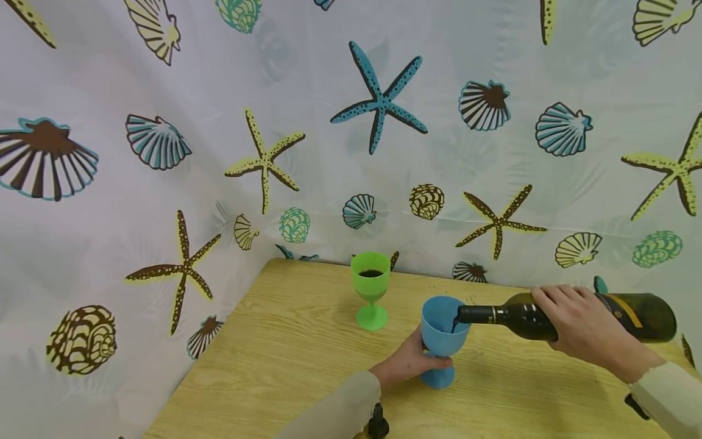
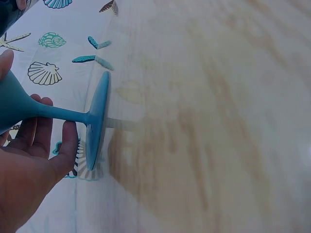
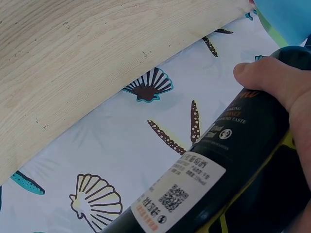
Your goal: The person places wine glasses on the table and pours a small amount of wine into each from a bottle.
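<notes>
1. I am in the pouring step. My right hand [image 1: 581,329] is wrapped round the body of the dark wine bottle [image 1: 570,318], which lies almost level above the wooden surface [image 1: 285,366], its mouth just over the rim of the blue goblet [image 1: 441,338].

2. My left hand [image 1: 408,363] steadies that goblet, fingers curled round its stem just above the foot. In the left wrist view my fingers [image 2: 41,136] lie along the stem and the foot sits flat on the surface.

3. A thin dark stream runs from the bottle's mouth into the blue bowl. I cannot see the level inside from the head view, so I only guess that it is still low.

4. The green goblet [image 1: 371,289] stands upright farther back, near the shell-print curtain [image 1: 164,152], well apart from my hands, with dark liquid already in its bowl. By that I judge one cup is served and this is the second.

5. The next move calls for watching the level, then lifting the neck smoothly so the stream breaks cleanly inside the rim and does not dribble onto the surface.

6. My left hand should keep the stem planted until the bottle is upright, since the goblet looks light and easy to tip.
</notes>
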Tool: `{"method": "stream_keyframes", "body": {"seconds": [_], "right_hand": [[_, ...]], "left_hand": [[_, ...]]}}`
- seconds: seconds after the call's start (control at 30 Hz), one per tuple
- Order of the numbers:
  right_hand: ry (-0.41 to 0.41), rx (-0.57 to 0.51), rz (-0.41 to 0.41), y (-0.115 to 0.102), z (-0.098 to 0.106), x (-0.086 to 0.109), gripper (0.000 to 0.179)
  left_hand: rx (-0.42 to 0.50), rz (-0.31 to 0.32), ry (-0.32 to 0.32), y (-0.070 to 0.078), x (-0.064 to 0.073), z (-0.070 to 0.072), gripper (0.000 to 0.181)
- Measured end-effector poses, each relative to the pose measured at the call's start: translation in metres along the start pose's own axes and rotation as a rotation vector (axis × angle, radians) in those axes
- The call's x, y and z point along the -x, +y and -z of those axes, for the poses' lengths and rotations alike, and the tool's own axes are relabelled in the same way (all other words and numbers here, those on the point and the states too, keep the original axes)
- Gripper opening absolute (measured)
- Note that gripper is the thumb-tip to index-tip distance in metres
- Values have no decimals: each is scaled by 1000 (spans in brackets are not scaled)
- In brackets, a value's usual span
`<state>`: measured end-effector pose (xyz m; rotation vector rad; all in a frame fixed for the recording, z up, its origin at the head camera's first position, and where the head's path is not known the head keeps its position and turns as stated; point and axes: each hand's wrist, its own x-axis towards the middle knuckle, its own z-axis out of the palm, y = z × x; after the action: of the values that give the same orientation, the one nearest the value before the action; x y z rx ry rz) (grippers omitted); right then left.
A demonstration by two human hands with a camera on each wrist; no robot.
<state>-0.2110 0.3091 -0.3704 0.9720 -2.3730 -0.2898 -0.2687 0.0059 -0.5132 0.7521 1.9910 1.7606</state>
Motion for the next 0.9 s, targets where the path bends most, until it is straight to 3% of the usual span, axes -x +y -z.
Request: {"method": "stream_keyframes", "body": {"seconds": [0.9], "right_hand": [[17, 1, 8, 0, 1, 0, 96]], "left_hand": [[-25, -10, 5, -1, 0, 0, 78]]}}
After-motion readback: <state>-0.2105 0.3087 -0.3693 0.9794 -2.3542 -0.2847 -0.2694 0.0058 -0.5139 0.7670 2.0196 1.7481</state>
